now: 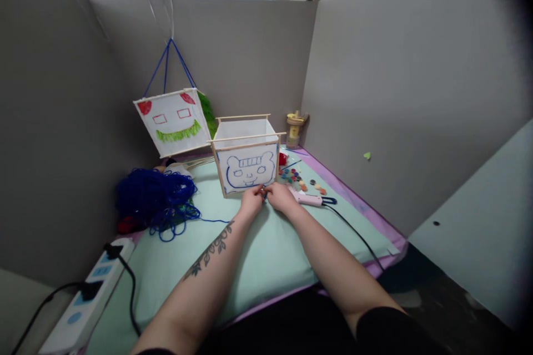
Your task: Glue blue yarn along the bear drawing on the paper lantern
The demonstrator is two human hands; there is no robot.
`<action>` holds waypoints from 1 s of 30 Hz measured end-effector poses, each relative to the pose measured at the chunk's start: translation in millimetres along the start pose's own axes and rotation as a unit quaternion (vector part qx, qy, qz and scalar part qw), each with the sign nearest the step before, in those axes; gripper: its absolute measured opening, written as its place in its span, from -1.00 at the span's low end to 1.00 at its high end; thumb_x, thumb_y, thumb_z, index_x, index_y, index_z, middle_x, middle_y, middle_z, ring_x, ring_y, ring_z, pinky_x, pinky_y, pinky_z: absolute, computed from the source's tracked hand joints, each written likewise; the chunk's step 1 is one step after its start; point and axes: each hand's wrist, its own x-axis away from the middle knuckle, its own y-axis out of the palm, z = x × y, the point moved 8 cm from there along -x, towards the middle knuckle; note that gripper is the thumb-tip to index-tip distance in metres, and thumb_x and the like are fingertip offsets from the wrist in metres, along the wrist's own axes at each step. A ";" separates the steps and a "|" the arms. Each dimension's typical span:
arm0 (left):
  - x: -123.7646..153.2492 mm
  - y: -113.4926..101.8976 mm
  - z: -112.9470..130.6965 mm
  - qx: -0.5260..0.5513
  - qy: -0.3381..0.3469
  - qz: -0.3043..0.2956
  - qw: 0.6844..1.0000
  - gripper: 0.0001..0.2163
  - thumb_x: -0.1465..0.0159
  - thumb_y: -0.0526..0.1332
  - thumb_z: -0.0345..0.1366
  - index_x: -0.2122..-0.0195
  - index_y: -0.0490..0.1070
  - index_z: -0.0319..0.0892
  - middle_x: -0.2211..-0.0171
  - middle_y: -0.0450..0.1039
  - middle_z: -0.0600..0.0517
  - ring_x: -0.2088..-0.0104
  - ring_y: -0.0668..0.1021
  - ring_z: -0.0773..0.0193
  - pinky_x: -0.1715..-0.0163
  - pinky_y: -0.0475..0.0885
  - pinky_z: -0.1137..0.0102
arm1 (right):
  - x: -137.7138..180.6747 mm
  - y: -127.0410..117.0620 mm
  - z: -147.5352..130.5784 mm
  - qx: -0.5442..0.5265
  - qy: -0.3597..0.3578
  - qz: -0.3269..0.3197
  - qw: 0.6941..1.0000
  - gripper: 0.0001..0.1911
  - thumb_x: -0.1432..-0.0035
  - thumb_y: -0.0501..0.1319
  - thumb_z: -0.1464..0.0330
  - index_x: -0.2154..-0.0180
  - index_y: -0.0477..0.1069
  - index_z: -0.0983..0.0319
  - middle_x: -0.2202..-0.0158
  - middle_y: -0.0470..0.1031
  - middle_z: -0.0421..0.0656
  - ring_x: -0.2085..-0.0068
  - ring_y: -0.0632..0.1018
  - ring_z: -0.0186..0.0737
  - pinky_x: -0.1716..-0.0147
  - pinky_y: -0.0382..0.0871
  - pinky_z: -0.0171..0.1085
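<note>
Centre of frame: box [249,166], sticks and white panels assembled; front face outlined in blue, without colour fill or visible cords. At its lower right: left hand [252,199] and right hand [280,197], fingertips drawn together; cannot tell what they grip. Upper left: lantern [172,123], coloured, corded, hung. Left: blue yarn [145,197], loose.

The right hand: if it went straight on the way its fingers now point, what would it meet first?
Most likely the left hand, immediately before it; the standing white box seems next, though depth is unclear.
</note>
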 end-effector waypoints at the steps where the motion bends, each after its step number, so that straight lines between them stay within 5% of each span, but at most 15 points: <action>1: 0.0 -0.2 0.4 -0.011 0.004 0.000 1.000 -0.69 -0.06 0.18 -0.54 0.17 0.57 -0.31 0.45 0.53 -0.02 0.53 0.41 0.38 0.44 0.35 0.46 | 0.1 0.1 0.2 0.001 -0.001 0.000 1.000 -0.65 -0.08 0.07 0.49 0.22 0.60 0.22 0.13 0.55 -0.04 0.11 0.51 -0.09 0.06 0.31 -0.24; 6: 11.7 -6.0 0.5 -0.048 0.004 0.006 0.999 -0.67 -0.11 0.16 -0.49 0.10 0.55 -0.27 0.35 0.55 -0.04 0.47 0.46 0.35 0.39 0.38 0.43 | -1.3 1.7 4.9 0.003 0.003 0.006 1.000 -0.62 -0.08 0.06 0.50 0.16 0.59 0.20 0.10 0.55 -0.06 0.06 0.51 -0.11 0.05 0.31 -0.27; 13: 34.5 -21.6 -7.6 -0.003 -0.103 0.093 0.990 -0.50 -0.16 0.10 -0.52 -0.17 0.24 -0.31 0.17 0.49 -0.13 0.56 0.44 0.43 0.65 0.25 0.53 | -6.0 5.6 10.4 0.014 0.006 0.021 1.000 -0.61 -0.10 0.06 0.50 0.12 0.57 0.27 0.06 0.54 -0.02 0.01 0.51 -0.10 -0.04 0.27 -0.26; 30: 27.7 -29.9 -9.4 0.028 -0.090 0.127 0.987 -0.55 -0.16 0.11 -0.54 -0.10 0.20 -0.25 0.20 0.46 -0.08 0.57 0.45 0.44 0.63 0.28 0.55 | -6.1 6.1 11.4 0.005 0.005 0.021 1.000 -0.61 -0.09 0.07 0.52 0.11 0.57 0.27 0.05 0.54 -0.03 0.00 0.51 -0.11 -0.06 0.27 -0.27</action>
